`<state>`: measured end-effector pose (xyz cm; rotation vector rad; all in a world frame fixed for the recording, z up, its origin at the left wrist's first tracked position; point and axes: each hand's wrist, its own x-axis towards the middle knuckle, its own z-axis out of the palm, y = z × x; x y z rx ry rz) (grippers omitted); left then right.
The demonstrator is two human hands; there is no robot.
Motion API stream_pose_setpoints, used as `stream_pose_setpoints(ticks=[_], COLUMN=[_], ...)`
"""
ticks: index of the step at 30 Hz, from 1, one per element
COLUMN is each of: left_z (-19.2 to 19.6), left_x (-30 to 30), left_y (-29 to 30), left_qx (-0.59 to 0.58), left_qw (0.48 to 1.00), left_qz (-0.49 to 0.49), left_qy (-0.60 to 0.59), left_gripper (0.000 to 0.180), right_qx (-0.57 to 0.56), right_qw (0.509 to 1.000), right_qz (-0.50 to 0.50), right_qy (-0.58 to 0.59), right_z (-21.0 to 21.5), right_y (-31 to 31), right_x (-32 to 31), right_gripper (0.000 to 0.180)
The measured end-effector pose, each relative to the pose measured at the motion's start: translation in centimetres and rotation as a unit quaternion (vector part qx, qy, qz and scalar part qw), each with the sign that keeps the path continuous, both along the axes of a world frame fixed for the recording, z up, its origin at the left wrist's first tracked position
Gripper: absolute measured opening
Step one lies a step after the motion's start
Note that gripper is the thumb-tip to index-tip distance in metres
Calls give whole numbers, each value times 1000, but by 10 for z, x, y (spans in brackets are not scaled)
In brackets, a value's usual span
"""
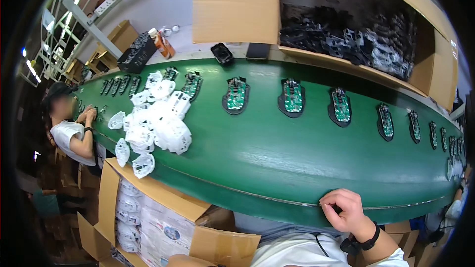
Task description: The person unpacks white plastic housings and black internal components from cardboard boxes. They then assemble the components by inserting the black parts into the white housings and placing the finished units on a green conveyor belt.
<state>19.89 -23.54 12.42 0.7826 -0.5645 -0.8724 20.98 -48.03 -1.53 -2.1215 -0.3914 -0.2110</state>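
Note:
My right hand [345, 210] rests at the front edge of the green work surface [257, 160]. Its fingers curl into a loose fist with nothing visible in them. Only a sliver of my left arm or hand [185, 261] shows at the lower edge, beside the open carton; its fingers are hidden. Ahead of me runs a spaced row of green circuit boards [293, 96] seated on black, rounded bases like computer mouse bottoms. A heap of white plastic shells [166, 118] lies to the left, some pieces reaching the front edge.
An open cardboard carton [203, 207] holding stacked white shells stands below at left. At the back, a large carton [425, 62] contains dark and clear parts. A black bin [136, 52], an orange bottle [162, 44] and a co-worker [71, 128] are farther left; another person sits far right.

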Motion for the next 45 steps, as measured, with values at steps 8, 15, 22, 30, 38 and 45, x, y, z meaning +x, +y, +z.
stream_pose_setpoints(ticks=[8,15,22,30,38,45], left_z=[-2,-4,-2,7,-29,-77], left_x=[-3,1,10,288,494,648], left_y=[-18,-17,2,91,161,164], left_qx=[-1,0,164,287,611,767], left_qw=[993,995,977,847,740,379], left_qz=[-78,-58,48,441,192,224], left_qy=[83,77,130,-73,-204,-467], left_gripper=[67,66,48,36,24,21], right_qx=[9,-5,-14,8,160,111], right_qw=[1000,999,999,999,890,910], right_qz=[-25,-35,-30,-33,-275,-261], right_qy=[-11,-10,-9,11,326,302], right_z=[-1,-1,-1,6,9,-6], right_y=[-1,-1,1,-15,-47,-69], right_x=[-4,-7,-5,-8,-4,-30], right_gripper=[5,5,6,7,11,14])
